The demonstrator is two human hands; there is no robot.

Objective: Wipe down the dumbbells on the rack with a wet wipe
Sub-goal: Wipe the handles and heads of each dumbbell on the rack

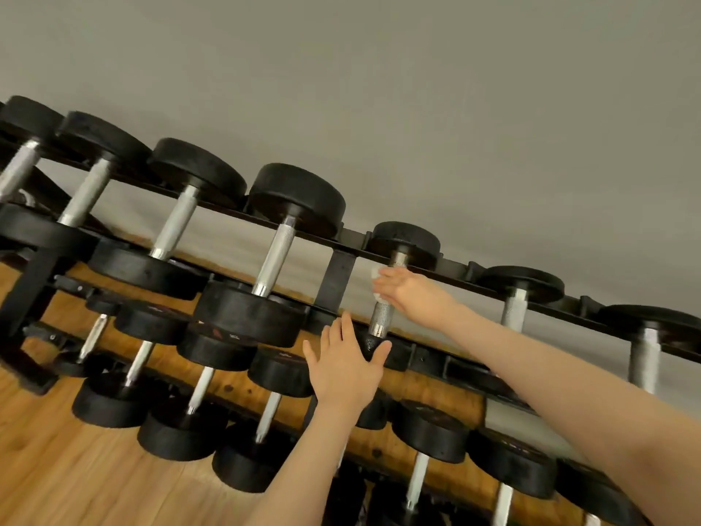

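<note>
A black rack holds rows of black-headed dumbbells with silver knurled handles. My right hand is wrapped around the upper part of one top-row dumbbell's handle, with a white wet wipe pressed between palm and metal; only bits of the wipe show. My left hand lies flat with fingers spread on that dumbbell's near head, mostly hiding it. The far head sits on the rack's rear rail.
Larger dumbbells fill the top row to the left, smaller ones to the right. Two lower rows of dumbbells sit below my arms. A grey wall is behind; wooden floor at lower left.
</note>
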